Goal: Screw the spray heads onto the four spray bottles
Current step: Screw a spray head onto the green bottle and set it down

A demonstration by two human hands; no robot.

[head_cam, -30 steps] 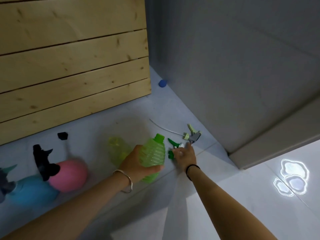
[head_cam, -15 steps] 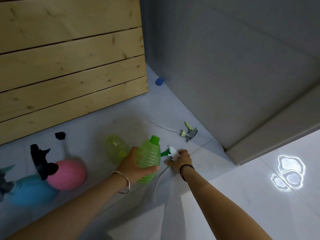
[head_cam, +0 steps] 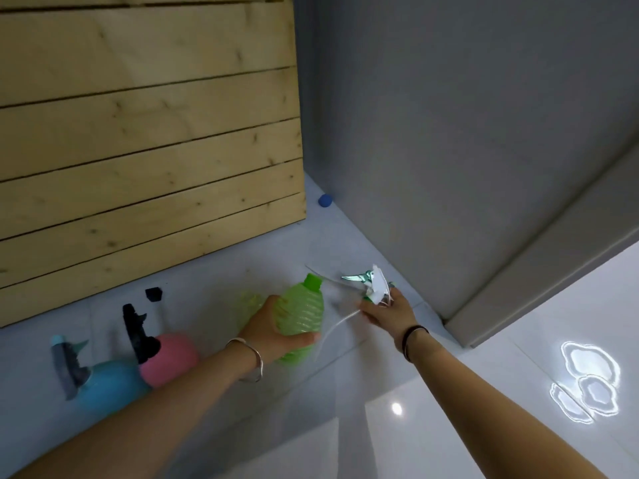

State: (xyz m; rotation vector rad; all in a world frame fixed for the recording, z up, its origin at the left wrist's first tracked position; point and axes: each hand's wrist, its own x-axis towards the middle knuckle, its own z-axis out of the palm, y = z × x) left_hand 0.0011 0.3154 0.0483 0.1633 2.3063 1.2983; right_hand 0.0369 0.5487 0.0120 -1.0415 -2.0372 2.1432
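green bottle (head_cam: 301,312) gripped left, spray head (head_cam: 375,286) raised right

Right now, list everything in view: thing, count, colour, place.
Green bottle: 1, green, no head on, in left hand.
Spray head: 1, white and green, with dip tube, in right hand.
Yellow bottle: 1, pale yellow-green, on floor behind left hand.
Pink bottle: 1, pink, black head fitted, on floor at left.
Blue bottle: 1, blue, grey head fitted, far left.
Black piece: 1, black, on floor by planks.
Blue ball: 1, blue, in far corner.
Planks: wooden, back left.
Left hand: grip on green bottle.
Right hand: grip on spray head.
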